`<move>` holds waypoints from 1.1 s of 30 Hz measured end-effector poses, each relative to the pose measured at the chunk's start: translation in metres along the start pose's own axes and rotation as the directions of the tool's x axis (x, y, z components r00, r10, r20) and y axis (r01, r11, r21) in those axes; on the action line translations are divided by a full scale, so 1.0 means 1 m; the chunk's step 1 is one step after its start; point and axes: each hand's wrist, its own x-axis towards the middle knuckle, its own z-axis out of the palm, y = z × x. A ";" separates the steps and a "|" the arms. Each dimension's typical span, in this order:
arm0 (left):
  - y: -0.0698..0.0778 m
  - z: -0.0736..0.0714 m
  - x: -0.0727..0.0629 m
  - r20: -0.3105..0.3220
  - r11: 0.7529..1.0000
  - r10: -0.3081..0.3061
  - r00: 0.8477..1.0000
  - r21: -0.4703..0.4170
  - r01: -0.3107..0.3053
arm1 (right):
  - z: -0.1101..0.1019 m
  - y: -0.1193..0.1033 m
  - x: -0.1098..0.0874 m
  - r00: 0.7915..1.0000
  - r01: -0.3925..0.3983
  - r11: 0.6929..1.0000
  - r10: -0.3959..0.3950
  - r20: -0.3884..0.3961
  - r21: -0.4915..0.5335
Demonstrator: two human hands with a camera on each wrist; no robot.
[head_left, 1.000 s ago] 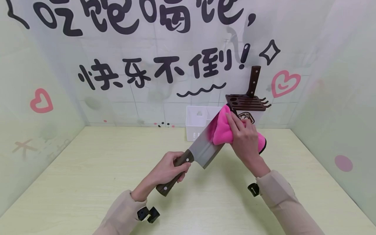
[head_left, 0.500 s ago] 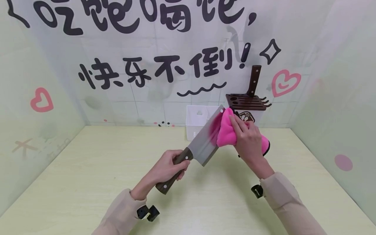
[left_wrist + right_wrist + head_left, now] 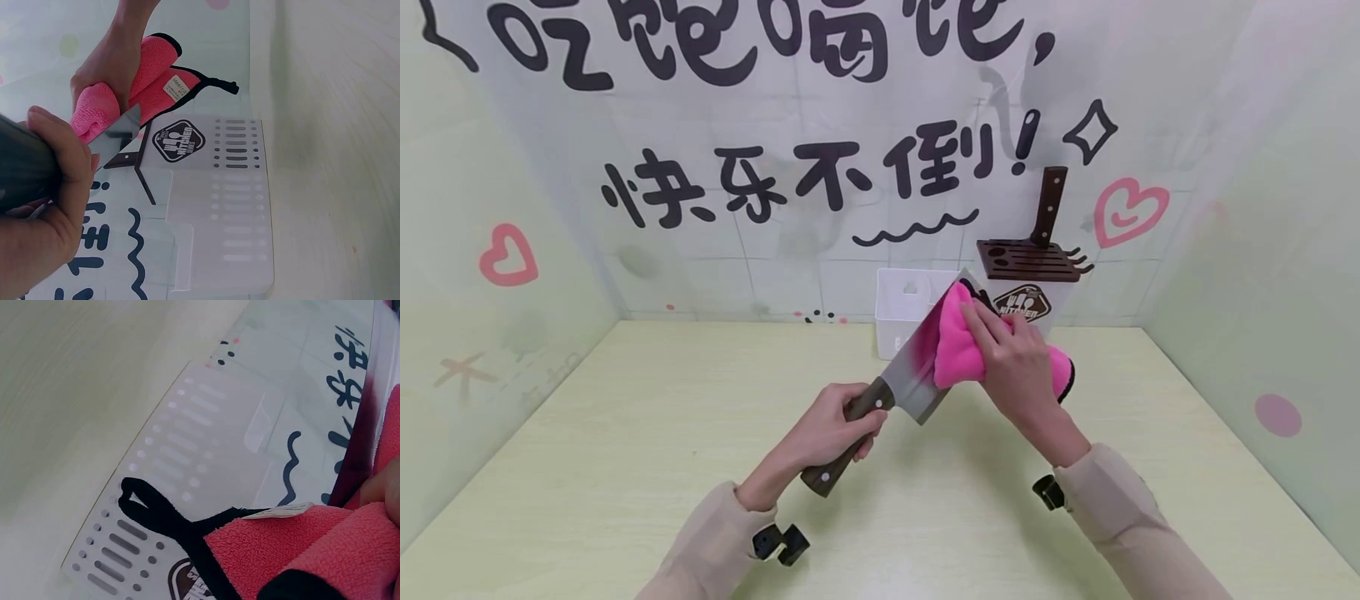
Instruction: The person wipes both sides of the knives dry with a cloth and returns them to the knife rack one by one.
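My left hand (image 3: 831,429) grips the dark wooden handle (image 3: 868,402) of a cleaver, its wide blade (image 3: 904,375) tilted up and to the right above the table. With my right hand (image 3: 1015,362) I hold a bunched pink cloth (image 3: 958,342) with black edging against the flat of the blade, covering its upper part. Pink reflects on the bare metal beside the cloth. In the left wrist view the cloth (image 3: 156,87) shows a white label and a black loop, and only the tip end of the blade (image 3: 119,137) appears. The right wrist view shows the cloth (image 3: 287,550) close up.
Behind the blade stands a white slotted holder (image 3: 898,300) against the back wall. At its right end is a dark brown slotted knife-block top (image 3: 1030,262) with one knife handle (image 3: 1048,204) upright in it. Printed walls border the pale wooden table (image 3: 662,400).
My right hand and the cloth shift right along the blade, uncovering its tip corner, then come back left and slightly down over it. The left hand and cleaver stay nearly still.
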 end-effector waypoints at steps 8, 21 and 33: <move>0.003 0.001 0.002 0.004 1.000 0.006 1.000 0.016 -0.006 | -0.002 -0.014 0.004 0.997 0.074 0.997 -0.074 -0.019 0.033; 0.003 -0.001 0.003 -0.003 1.000 -0.001 1.000 0.004 0.001 | -0.006 -0.029 0.007 0.979 0.200 0.978 -0.201 0.019 0.051; 0.006 -0.001 0.006 0.001 1.000 0.014 1.000 -0.006 -0.014 | -0.009 -0.043 0.006 0.957 0.287 0.956 -0.289 0.032 0.054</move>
